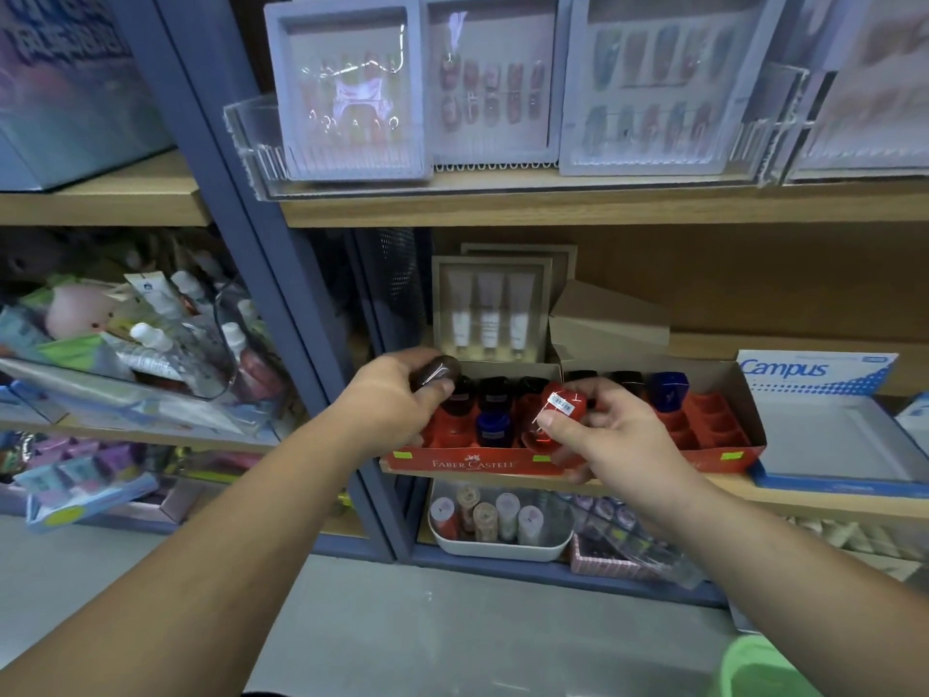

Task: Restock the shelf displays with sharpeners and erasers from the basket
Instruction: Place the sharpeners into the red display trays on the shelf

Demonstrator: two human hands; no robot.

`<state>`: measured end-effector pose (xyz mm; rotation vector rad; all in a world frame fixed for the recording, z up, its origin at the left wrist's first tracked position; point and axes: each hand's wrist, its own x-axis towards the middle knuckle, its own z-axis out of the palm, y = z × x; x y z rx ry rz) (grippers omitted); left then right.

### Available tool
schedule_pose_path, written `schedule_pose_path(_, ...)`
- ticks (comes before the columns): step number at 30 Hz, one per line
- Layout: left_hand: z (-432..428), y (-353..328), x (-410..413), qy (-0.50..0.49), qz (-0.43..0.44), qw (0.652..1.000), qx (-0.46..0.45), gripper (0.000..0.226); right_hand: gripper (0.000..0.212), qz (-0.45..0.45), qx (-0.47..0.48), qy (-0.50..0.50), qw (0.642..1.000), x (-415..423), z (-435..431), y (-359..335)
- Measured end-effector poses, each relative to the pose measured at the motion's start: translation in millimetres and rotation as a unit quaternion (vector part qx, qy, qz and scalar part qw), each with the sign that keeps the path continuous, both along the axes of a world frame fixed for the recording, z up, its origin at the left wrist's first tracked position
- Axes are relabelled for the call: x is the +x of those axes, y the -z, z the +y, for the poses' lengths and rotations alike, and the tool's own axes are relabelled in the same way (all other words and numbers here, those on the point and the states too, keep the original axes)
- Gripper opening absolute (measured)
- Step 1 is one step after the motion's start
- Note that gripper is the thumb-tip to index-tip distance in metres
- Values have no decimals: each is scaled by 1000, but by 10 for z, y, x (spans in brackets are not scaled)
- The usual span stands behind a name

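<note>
Currently the red sharpener (563, 402), w/ a white barcode sticker on top, is pinched btwn thumb and fingertips of the right hand (618, 445), just above the front-middle of the tray (472, 464). Left hand (397, 404) has its fingers curled round a dark sharpener (436, 373), held at the tray's back-left corner; can't tell if it touches the tray yet. So both hands are loaded, neither free. The tray is a red card display w/ moulded slots, sitting at the front edge of the shelf (804, 500). Dark sharpeners fill most of its back row, one blue sharpener (492, 427) stands in the front row left of middle, another blue one is in the back row right of centre. Slots (704, 420) at the tray's right end are bare. A Campus box (824, 425) sits just beside the tray's right end. The basket (754, 666), green, shows only as a rim at the bottom-right corner of view, well apart from the shelf; contents not visible, no erasers seen. Step in hand, prob.: seating sharpeners into slots, restock approx. half done for this tray. Next move likely calls for lowering each piece upright and square into a free slot; the right hand may need to shift toward the bare right end, since slots under it are hidden by the hand itself.
</note>
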<state>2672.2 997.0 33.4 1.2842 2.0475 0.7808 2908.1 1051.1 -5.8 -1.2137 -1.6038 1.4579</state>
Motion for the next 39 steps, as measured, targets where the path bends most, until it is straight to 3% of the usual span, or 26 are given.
schedule_pose_path(2, 64, 22, -67, 30, 108, 993, -42, 48, 36, -4, -7, 7, 1000, 0, 31, 17)
schedule_pose_path(5, 139, 6, -110, 29, 159, 986, -36, 60, 37, 4, -18, 10, 1000, -2, 63, 31)
schedule_pose_path(10, 289, -208, -99, 49, 286, 957, -12, 33, 35, 18, -28, 0, 999, 29, 55, 29)
schedule_pose_path(15, 432, -235, -135, 113, 370, 916, -105, 44, 38, 24, -25, -6, 999, 98, 64, 42)
schedule_pose_path(18, 465, -167, -143, 126, 414, 894, -116, 43, 37, 28, -19, -14, 999, 84, 41, 46)
schedule_pose_path(28, 533, -82, -167, 121, 379, 911, -112, 36, 44, 58, -42, -7, 997, 35, -67, 19)
schedule_pose_path(35, 580, 0, -132, 41, 319, 939, -123, 27, 42, 58, -47, 12, 997, 80, -99, -149)
schedule_pose_path(39, 585, 78, -92, 23, 342, 928, -146, 19, 40, 63, -39, 12, 997, 126, -112, -190)
